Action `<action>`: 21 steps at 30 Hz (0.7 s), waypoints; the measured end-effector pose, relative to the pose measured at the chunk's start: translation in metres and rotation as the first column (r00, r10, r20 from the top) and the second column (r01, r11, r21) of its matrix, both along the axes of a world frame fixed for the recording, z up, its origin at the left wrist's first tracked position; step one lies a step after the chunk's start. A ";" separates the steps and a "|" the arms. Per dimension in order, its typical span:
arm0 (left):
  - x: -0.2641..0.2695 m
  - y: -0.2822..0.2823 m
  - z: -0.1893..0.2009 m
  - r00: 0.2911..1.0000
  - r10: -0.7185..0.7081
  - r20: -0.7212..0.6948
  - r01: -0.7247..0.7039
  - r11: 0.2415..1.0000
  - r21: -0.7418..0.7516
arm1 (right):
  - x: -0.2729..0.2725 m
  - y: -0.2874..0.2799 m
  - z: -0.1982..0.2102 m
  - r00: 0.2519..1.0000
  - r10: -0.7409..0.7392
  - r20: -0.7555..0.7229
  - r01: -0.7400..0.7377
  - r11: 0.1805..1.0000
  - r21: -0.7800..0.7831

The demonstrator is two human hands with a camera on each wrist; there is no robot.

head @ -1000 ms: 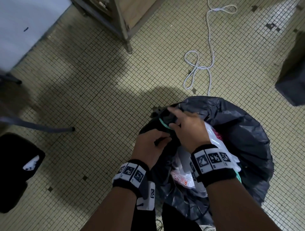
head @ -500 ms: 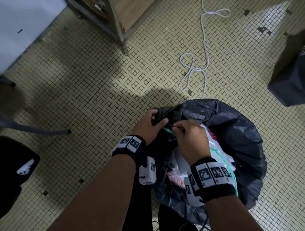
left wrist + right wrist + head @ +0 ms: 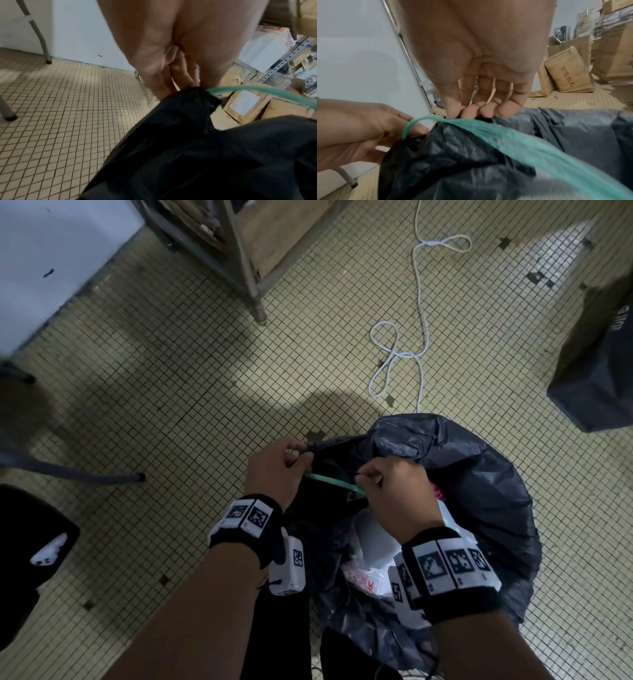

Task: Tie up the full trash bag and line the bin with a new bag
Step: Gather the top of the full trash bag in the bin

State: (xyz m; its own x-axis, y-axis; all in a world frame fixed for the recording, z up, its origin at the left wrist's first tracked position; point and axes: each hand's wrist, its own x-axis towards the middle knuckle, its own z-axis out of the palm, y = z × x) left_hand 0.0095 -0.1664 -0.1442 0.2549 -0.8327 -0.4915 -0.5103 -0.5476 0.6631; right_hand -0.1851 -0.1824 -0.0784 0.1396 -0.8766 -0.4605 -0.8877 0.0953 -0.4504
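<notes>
Head view puts the black trash bag (image 3: 462, 491) at five o'clock on the floor. Your left hand (image 3: 274, 470) pinches its rim; your right hand (image 3: 390, 491) pinches the green drawstring (image 3: 330, 482). Thin, slippery film likely tears: grip gathered plastic.

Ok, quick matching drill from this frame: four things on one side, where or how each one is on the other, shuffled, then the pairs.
Things:
1. left hand
2. green drawstring
3. white cable
4. black trash bag

States:
A. lies looped on the tiled floor beyond the bag
B. stretched between the two hands
C. mouth not yet tied, white bags showing inside
D. pinches the bag's rim at its left edge

Pairs: 1-D, 2-B, 3-A, 4-C. The right hand pinches the drawstring's other end.
</notes>
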 end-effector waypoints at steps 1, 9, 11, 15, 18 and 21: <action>0.003 0.002 0.005 1.000 -0.010 0.002 0.010 1.000 -0.008 | 0.001 -0.005 0.004 1.000 0.028 -0.008 -0.028 0.999 0.024; 0.022 0.007 0.036 0.979 -0.039 -0.201 0.022 0.996 -0.085 | 0.042 -0.054 0.025 0.954 0.284 -0.095 -0.288 0.957 -0.022; 0.028 0.006 0.043 0.976 -0.101 -0.195 0.069 0.984 -0.163 | 0.054 -0.066 0.019 0.895 0.427 -0.129 -0.422 0.904 0.066; 0.040 0.005 0.053 0.978 -0.134 -0.158 0.094 0.966 -0.240 | 0.063 -0.082 0.008 0.821 0.552 -0.146 -0.528 0.832 0.170; 0.045 0.004 0.056 0.993 -0.097 -0.061 0.076 0.954 -0.291 | 0.058 -0.089 0.010 0.883 0.470 0.003 -0.466 0.874 0.137; 0.043 -0.002 0.060 0.984 -0.133 0.121 0.167 0.924 -0.343 | 0.050 -0.091 0.016 0.902 0.394 0.176 -0.414 0.905 0.094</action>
